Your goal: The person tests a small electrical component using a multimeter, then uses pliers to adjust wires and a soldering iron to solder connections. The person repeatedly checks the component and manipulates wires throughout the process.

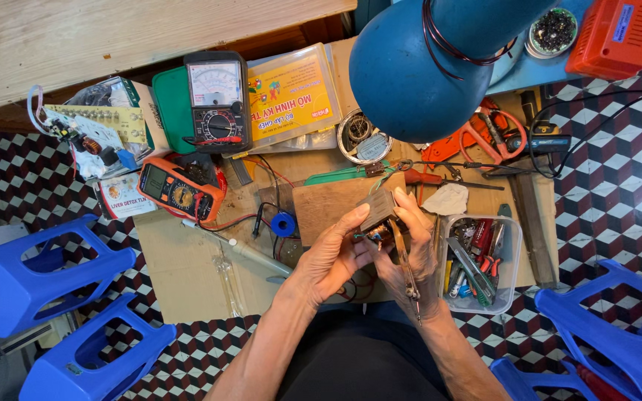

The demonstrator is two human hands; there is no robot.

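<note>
Left hand [334,256] grips a small brown circuit board [377,209] from the left side, thumb and fingertips pinched on its edge. Right hand [413,249] closes on the same board from the right, fingers curled over the top edge, with a thin metal tool, tweezers by the look of it, [404,263] tucked under the palm and its tip pointing back toward the body. Board sits between both hands, tilted, long axis running roughly from near-left to far-right; both hands are touching it, so neither is nearer. Small components hang under the board at the left thumb, too small to identify. Relative to the board: brown wooden block [328,208] just left and behind it, blue solder spool [283,223] farther left, orange digital multimeter [176,191] well left, black analog meter [217,100] far left and behind. Clear plastic tub of hand tools [510,297] just right. White crumpled tissue [446,199] right and slightly behind. Blue lamp shade [410,67] overhangs well behind. Everything rests on a cardboard sheet [180,275] laid on the checkered floor [618,178].
</note>
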